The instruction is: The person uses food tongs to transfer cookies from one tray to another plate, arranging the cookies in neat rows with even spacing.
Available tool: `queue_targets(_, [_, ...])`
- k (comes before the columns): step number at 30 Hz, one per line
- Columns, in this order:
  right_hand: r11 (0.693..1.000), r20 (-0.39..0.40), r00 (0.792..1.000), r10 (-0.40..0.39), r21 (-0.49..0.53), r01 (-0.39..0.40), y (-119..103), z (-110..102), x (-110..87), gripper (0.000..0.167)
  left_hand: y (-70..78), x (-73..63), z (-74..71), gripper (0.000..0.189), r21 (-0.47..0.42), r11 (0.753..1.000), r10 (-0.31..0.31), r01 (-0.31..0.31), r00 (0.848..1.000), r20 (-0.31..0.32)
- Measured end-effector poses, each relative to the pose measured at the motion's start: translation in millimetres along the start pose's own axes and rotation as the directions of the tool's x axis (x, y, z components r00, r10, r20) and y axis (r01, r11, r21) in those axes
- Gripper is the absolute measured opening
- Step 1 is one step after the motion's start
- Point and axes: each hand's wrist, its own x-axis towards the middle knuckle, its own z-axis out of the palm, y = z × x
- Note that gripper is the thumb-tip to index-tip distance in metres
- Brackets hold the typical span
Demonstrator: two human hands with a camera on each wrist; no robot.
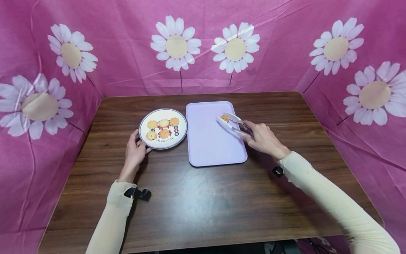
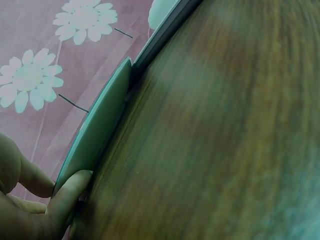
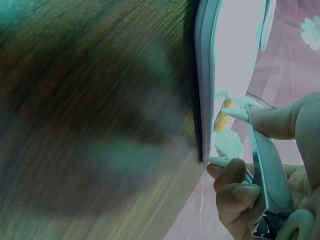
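With its thumb and fingers at the near-left rim, my left hand (image 1: 135,152) grips a round white plate (image 1: 163,114) with a dark blue edge. Several cookies (image 1: 164,133) lie on the plate; in the left wrist view only its outer side (image 2: 100,130) shows. My right hand (image 1: 264,140) holds a pair of tongs (image 1: 242,127) over the lilac tray (image 1: 215,148). Between the white tong tips is one golden cookie (image 1: 224,118), at the tray's far right part. In the right wrist view the cookie (image 3: 222,116) sits beside one tip.
Plate and tray stand side by side on a brown wood-grain table (image 1: 196,208), their edges close together. A pink cloth (image 1: 127,46) with white flowers hangs around the back and both sides. Each wrist wears a black camera mount.
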Motion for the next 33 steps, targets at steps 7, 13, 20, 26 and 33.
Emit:
queue_targets(7, [1.000, 0.009, 1.000, -0.016, 0.008, 0.016, -7, 0, 5.9, 0.053, 0.8, -0.4, 0.7, 0.066, 0.001, 1.000, 0.004, -0.004, 1.000, -0.003])
queue_targets(13, [0.998, 0.003, 0.999, -0.054, 0.011, 0.054, -23, -1, 13.8, 0.059, 0.9, -0.4, 0.8, 0.066, -0.014, 1.000, 0.017, -0.017, 1.000, -0.007])
queue_targets(20, [0.990, -0.014, 0.990, -0.138, 0.023, 0.138, -45, 1, 23.7, 0.057, 1.4, -0.9, 1.2, 0.065, -0.013, 1.000, 0.019, -0.019, 1.000, -0.013])
queue_targets(26, [0.982, -0.015, 0.984, -0.175, 0.062, 0.176, -64, 5, 32.4, 0.058, 0.8, -0.4, 1.8, 0.066, -0.007, 1.000, 0.017, -0.017, 1.000, -0.012])
queue_targets(33, [0.969, -0.011, 0.974, -0.227, 0.097, 0.227, -86, 13, 41.8, 0.057, 1.3, -0.1, 1.3, 0.066, 0.002, 1.000, 0.009, -0.009, 1.000, -0.015])
